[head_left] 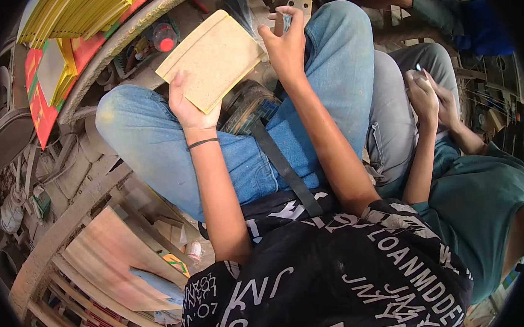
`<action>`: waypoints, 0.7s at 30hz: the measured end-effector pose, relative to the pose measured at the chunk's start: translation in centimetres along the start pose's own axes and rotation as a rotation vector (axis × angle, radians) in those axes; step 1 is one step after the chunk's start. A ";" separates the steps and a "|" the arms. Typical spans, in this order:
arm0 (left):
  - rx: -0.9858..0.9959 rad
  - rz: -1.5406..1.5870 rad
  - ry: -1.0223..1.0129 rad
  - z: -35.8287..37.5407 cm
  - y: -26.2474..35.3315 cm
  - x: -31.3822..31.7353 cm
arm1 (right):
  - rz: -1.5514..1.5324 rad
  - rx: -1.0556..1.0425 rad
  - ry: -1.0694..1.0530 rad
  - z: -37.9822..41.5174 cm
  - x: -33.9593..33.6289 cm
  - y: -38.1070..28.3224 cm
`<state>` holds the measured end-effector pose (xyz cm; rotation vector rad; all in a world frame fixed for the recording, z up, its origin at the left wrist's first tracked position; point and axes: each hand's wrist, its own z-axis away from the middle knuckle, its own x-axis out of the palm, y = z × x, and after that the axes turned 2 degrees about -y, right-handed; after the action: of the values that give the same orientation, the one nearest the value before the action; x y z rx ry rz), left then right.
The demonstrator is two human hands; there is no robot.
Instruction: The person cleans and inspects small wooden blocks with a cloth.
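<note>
My left hand (193, 105) grips the lower left edge of a pale, yellow-edged rectangular board (213, 58), thumb on top and the other fingers hidden beneath. The board is tilted above my lap, with a raised band along its upper left side. Just right of the board is my right hand (286, 45), raised with its fingers curled and apart; a small bluish thing shows near the fingertips, too small to make out. A dark strap (286, 168) runs down between my legs from a worn, round object (251, 111) below the board.
Yellow-edged pieces (73, 16) are stacked on a red and green sheet (45, 99) at upper left. A red-capped bottle (164, 37) lies beyond my left knee. At my right sits a co-worker (474, 192), hands together. A wooden chair (45, 254) stands lower left.
</note>
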<state>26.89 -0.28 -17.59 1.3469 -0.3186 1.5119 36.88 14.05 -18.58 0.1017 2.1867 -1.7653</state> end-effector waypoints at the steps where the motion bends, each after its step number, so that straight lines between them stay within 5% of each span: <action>1: 0.032 0.066 0.010 -0.1 0.0 0.0 | -0.003 -0.003 -0.006 0.1 0.0 -0.1; 4: 0.099 -0.021 0.052 -0.2 -0.2 0.1 | -0.107 0.002 -0.016 0.3 0.1 -0.2; 6: 0.106 -0.022 0.063 -0.3 -0.1 0.4 | 0.121 -0.269 -0.031 0.4 0.0 -0.4; 8: 0.117 -0.015 0.080 -0.2 0.1 0.9 | 0.097 -0.257 -0.086 0.9 0.0 -0.9; 11: 0.032 0.157 -0.161 0.1 0.5 1.4 | 0.114 -0.367 -0.193 2.1 0.1 -1.8; 17: 0.139 0.116 0.102 -0.5 0.5 0.9 | -0.310 0.043 -0.431 3.5 0.4 -3.8; 21: 0.142 0.085 0.124 -0.2 0.7 1.0 | -0.079 0.078 -0.504 2.9 -1.3 -3.8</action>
<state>26.42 0.14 -16.51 1.3569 -0.1944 1.7079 37.78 10.58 -15.16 -0.3757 1.7788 -1.6885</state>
